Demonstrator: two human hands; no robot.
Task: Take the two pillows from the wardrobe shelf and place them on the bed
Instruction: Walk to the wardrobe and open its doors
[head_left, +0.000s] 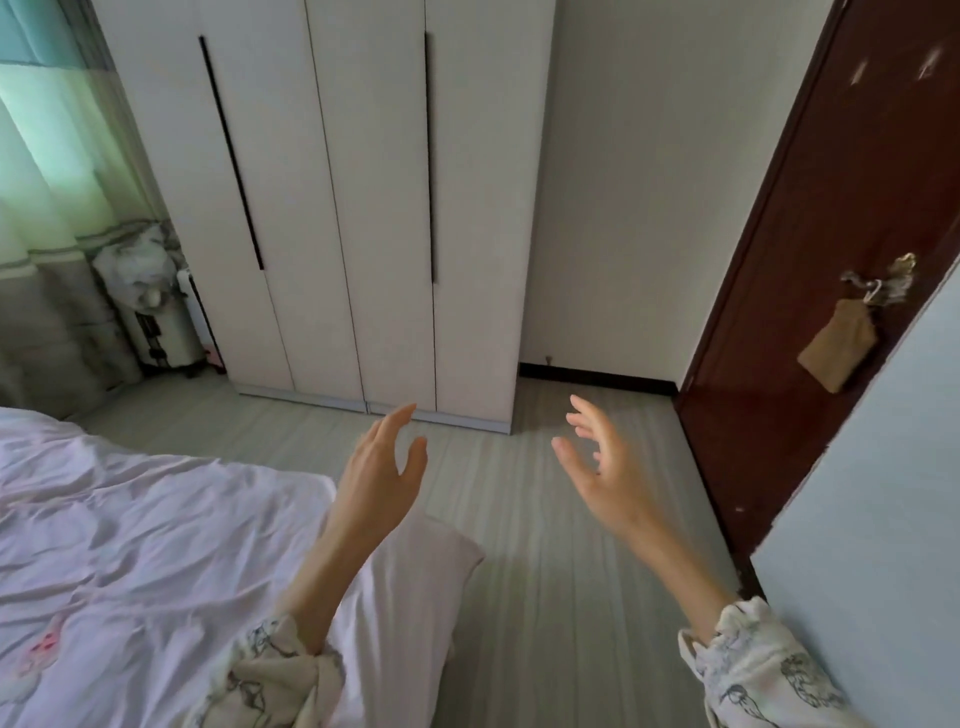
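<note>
Facing the closed white wardrobe (363, 208), both hands raised and empty.
Left hand (382, 470) and right hand (602, 467) hover before it, fingers (400, 418) spread apart; bed (130, 519) lies left.

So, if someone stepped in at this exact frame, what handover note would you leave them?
Left hand: open, empty, raised over the floor near the bed's corner.
Right hand: open, empty, raised beside it.
Wardrobe: all doors shut, so the shelf and pillows are not in view.
Bed: only the rumpled cover shows; no pillow seen on the visible part.
Done: nothing visible yet.
Left: open the wardrobe, take both pillows, place them on the bed.
</note>
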